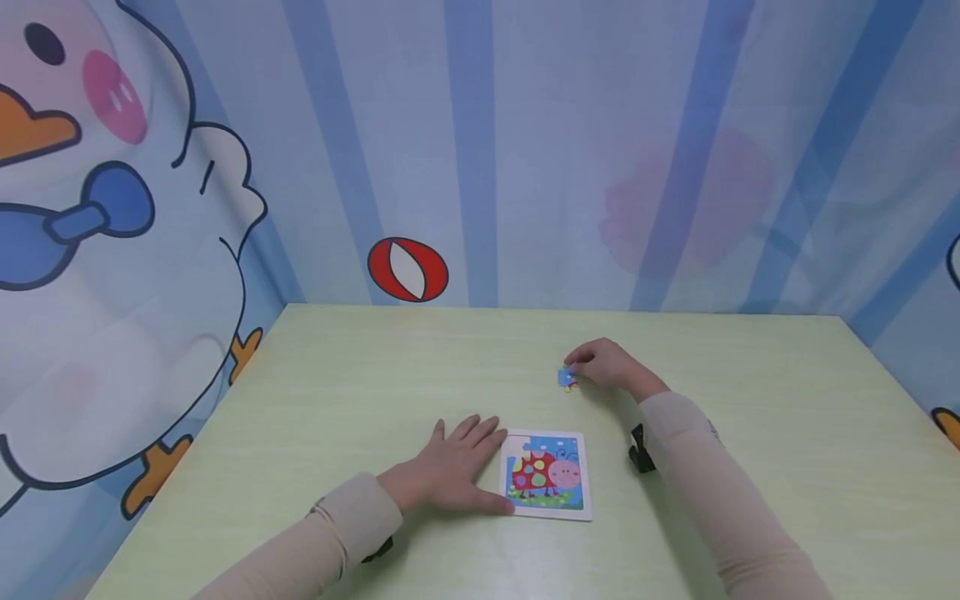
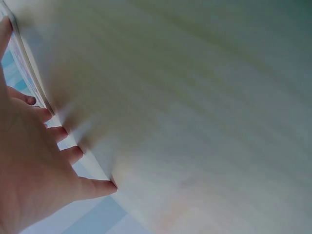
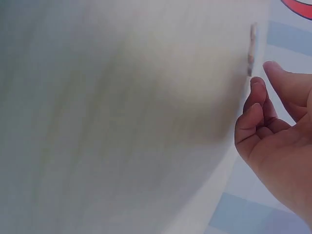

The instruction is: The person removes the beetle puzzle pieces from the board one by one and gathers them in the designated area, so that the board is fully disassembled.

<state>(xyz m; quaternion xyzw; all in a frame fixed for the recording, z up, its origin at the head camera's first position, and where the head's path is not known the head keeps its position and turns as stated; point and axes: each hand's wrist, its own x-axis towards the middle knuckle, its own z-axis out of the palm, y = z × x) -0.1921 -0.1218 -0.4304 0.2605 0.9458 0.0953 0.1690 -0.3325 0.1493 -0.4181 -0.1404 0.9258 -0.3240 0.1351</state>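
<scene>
A square jigsaw puzzle (image 1: pixel 546 487) in a white frame lies flat on the table, with a red spotted ladybug on blue and green. At its upper left a pale bare patch shows. My left hand (image 1: pixel 450 471), fingers spread, rests on the table and touches the frame's left edge with thumb and fingertips. Beyond the puzzle, a small blue puzzle piece (image 1: pixel 566 378) with bits of red and yellow lies on the table. My right hand (image 1: pixel 607 365) is at this piece, its other fingers bent. In the right wrist view, the thumb and index fingertip stand apart beside the piece (image 3: pixel 252 51).
The pale yellow-green table (image 1: pixel 360 375) reaches back to a blue striped cloth backdrop (image 1: pixel 540 167). A large white cartoon bird (image 1: pixel 127 333) is printed on the left, and a red and white ball (image 1: pixel 408 269) at the back. Dark straps (image 1: pixel 641 450) show at both wrists.
</scene>
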